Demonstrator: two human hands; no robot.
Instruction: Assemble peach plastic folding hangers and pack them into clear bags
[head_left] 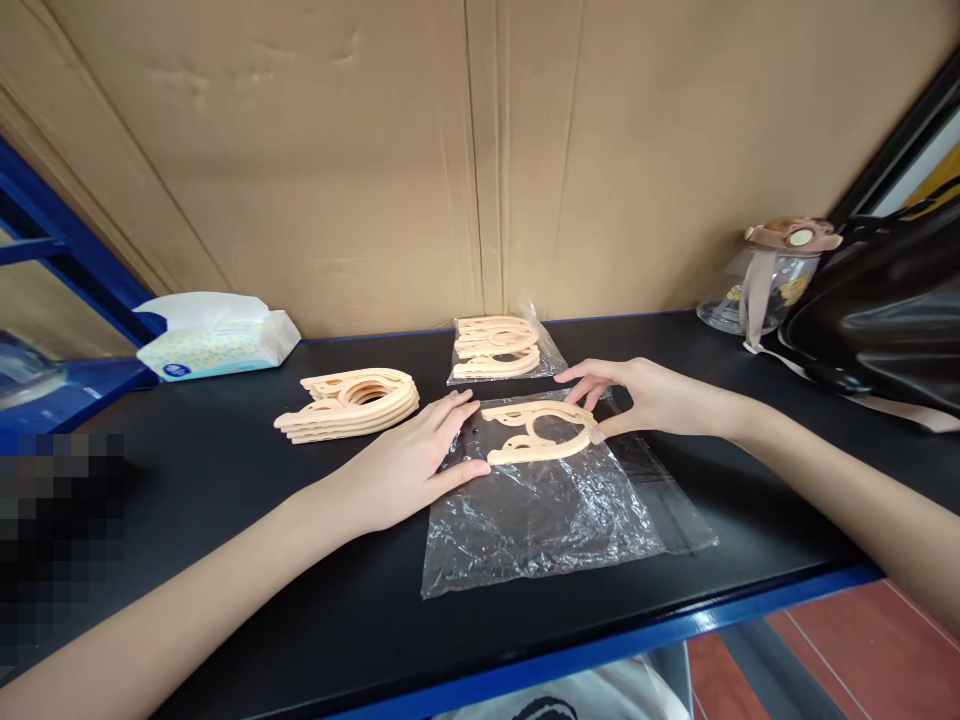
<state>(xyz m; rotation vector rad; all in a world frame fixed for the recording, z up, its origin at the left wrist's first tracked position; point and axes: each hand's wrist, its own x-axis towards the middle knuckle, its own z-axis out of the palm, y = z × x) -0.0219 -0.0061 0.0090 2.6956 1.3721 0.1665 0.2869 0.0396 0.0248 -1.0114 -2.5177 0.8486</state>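
- Peach curved plastic hanger lies flat at the far end of the clear crinkled plastic bag. Can't tell if it is inside the bag or on top.
- Bag sits on the black desk, near edge close to the desk's blue front rim.
- Hanger's long axis runs left-right, between both hands.
- Left hand: flat, fingers stretched, grip has hold of nothing. It presses the bag's left edge, fingertips just beside the hanger's left end.
- Right hand: grip closed on the hanger's right end, thumb on the near side, fingers arched over the far side. This hand is the one in contact with the hanger.
- Loose stack of peach hangers beyond the left hand.
- Sealed clear pack of peach hangers just beyond the bag.
- White-and-blue tissue pack far left; clear bottle with brown lid and black glossy bag far right.
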